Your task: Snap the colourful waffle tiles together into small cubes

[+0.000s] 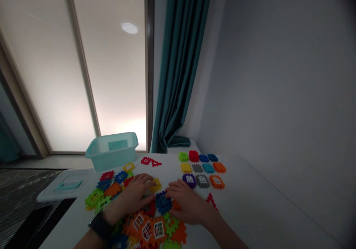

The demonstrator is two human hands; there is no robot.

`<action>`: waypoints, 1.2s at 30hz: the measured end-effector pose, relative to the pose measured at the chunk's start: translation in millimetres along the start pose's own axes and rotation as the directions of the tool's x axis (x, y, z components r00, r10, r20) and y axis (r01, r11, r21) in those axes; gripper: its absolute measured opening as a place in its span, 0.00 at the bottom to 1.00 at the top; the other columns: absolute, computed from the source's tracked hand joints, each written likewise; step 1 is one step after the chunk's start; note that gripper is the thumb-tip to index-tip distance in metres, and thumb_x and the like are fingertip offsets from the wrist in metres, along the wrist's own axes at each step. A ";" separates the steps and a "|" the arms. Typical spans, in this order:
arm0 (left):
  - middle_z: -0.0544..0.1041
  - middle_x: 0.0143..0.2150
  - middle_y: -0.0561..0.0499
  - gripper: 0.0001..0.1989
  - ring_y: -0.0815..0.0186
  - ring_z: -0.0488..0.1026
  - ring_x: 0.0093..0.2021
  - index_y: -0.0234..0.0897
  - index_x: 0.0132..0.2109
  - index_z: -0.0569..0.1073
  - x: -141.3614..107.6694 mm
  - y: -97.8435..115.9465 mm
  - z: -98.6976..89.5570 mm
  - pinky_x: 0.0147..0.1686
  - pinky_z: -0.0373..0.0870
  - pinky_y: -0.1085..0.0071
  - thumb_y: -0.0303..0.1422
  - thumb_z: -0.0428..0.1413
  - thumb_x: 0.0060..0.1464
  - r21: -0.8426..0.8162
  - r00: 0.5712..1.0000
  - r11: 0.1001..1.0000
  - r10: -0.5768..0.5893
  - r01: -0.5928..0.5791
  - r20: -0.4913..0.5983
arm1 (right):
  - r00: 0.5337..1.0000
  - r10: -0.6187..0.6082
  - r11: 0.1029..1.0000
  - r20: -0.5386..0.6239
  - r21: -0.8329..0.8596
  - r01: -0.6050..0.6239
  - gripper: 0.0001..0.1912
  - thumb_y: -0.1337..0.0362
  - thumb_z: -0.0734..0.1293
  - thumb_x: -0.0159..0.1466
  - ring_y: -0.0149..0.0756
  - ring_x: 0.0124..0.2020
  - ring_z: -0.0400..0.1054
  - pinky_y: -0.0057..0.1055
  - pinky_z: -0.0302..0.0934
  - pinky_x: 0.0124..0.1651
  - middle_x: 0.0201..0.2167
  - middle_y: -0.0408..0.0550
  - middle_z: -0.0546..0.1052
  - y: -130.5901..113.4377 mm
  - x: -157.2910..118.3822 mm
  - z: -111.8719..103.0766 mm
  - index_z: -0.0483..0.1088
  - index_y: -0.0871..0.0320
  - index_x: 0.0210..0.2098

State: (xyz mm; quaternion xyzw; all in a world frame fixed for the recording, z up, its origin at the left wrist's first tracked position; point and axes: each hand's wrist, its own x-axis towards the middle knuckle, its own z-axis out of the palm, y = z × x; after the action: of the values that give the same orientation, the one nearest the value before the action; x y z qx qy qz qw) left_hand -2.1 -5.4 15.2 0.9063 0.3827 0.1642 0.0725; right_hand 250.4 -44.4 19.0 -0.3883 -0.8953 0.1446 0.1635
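Tiles (151, 221) with toothed edges lie heaped on the table (244, 200), under and around both hands. A dark blue tile (163, 203) sits between them; the right hand (187, 201) has fingertips at its edge, though I cannot tell whether that grip pinches it. The left hand (134, 194) lies over the heap, grip loosely spread. Three rows of tiles (207, 167) stand rightward; a turquoise tub (114, 159) stands far left.

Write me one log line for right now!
left hand: over loose pieces | right hand: at blue piece | piece rows: beyond right hand | teal bin: beyond left hand
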 end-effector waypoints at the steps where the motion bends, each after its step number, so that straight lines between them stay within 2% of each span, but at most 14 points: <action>1: 0.76 0.53 0.48 0.15 0.54 0.70 0.56 0.44 0.52 0.76 -0.3 -0.2 1.6 0.56 0.66 0.57 0.33 0.58 0.58 -0.021 1.000 1.000 -0.004 0.003 -0.014 | 1.000 -0.009 1.000 0.017 0.002 0.009 0.15 0.67 0.72 0.57 0.45 0.58 0.66 0.48 0.48 0.68 0.50 0.48 0.77 1.4 3.5 0.6 0.73 0.53 0.45; 6: 0.76 0.51 0.48 0.13 0.55 0.71 0.54 0.43 0.51 0.76 -2.8 -3.3 8.0 0.55 0.67 0.60 0.31 0.58 0.58 -0.084 0.997 0.996 -0.006 0.000 -0.075 | 0.999 0.014 1.000 0.051 0.006 -0.015 0.14 0.69 0.71 0.57 0.42 0.54 0.67 0.43 0.52 0.64 0.48 0.47 0.77 7.1 12.6 7.7 0.71 0.54 0.43; 11: 0.77 0.50 0.48 0.13 0.55 0.71 0.53 0.43 0.50 0.76 -6.4 -3.4 9.0 0.54 0.68 0.58 0.29 0.57 0.58 -0.086 0.996 0.996 -0.009 0.002 -0.084 | 0.995 0.096 0.995 -0.030 -0.001 -0.096 0.13 0.71 0.69 0.60 0.42 0.53 0.67 0.41 0.54 0.62 0.47 0.48 0.76 6.4 14.4 22.4 0.70 0.55 0.44; 16: 0.77 0.50 0.48 0.13 0.56 0.71 0.52 0.43 0.50 0.76 -8.0 -1.4 8.5 0.54 0.68 0.58 0.29 0.57 0.59 -0.085 0.996 0.996 -0.018 0.011 -0.087 | 0.987 0.091 0.995 -0.128 -0.013 -0.094 0.13 0.70 0.71 0.60 0.42 0.52 0.68 0.42 0.54 0.63 0.45 0.46 0.77 4.2 14.3 31.2 0.70 0.55 0.44; 20: 0.76 0.50 0.48 0.14 0.54 0.71 0.53 0.43 0.51 0.76 -8.3 -1.5 9.7 0.54 0.68 0.58 0.32 0.59 0.58 -0.075 0.995 0.996 -0.044 0.038 -0.087 | 0.963 0.089 0.994 -0.256 -0.039 -0.103 0.15 0.70 0.72 0.59 0.43 0.51 0.68 0.45 0.54 0.63 0.45 0.47 0.77 6.0 13.7 34.5 0.69 0.54 0.44; 25: 0.75 0.53 0.47 0.25 0.51 0.71 0.54 0.44 0.56 0.73 -8.6 -0.6 13.2 0.55 0.66 0.55 0.37 0.65 0.51 -0.054 0.993 0.997 -0.060 0.055 -0.105 | 0.922 0.032 0.994 -0.386 -0.083 -0.069 0.19 0.71 0.72 0.58 0.42 0.51 0.68 0.46 0.55 0.64 0.45 0.44 0.77 6.9 10.8 37.8 0.68 0.53 0.47; 30: 0.74 0.54 0.44 0.30 0.49 0.70 0.54 0.44 0.59 0.71 -5.6 2.1 17.7 0.56 0.66 0.53 0.37 0.67 0.49 -0.060 0.985 0.997 -0.057 0.048 -0.162 | 0.878 -0.025 0.987 -0.477 -0.149 -0.053 0.21 0.72 0.71 0.58 0.44 0.50 0.69 0.49 0.56 0.63 0.45 0.45 0.77 1.7 9.2 37.9 0.66 0.52 0.48; 36: 0.74 0.52 0.44 0.27 0.49 0.72 0.51 0.45 0.57 0.72 -2.8 0.3 23.7 0.53 0.69 0.52 0.41 0.67 0.52 -0.054 0.972 0.998 -0.035 0.023 -0.233 | 0.856 -0.028 0.984 -0.516 -0.165 -0.067 0.20 0.71 0.69 0.59 0.46 0.49 0.70 0.53 0.59 0.62 0.45 0.48 0.77 -0.6 9.7 40.1 0.66 0.52 0.50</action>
State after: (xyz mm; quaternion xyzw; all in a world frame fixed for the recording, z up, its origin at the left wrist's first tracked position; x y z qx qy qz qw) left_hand 4.7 -7.8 -7.5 0.8728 0.3973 0.2786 0.0523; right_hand 227.5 -42.9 -15.3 -0.4350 -0.8239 -0.0434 0.3607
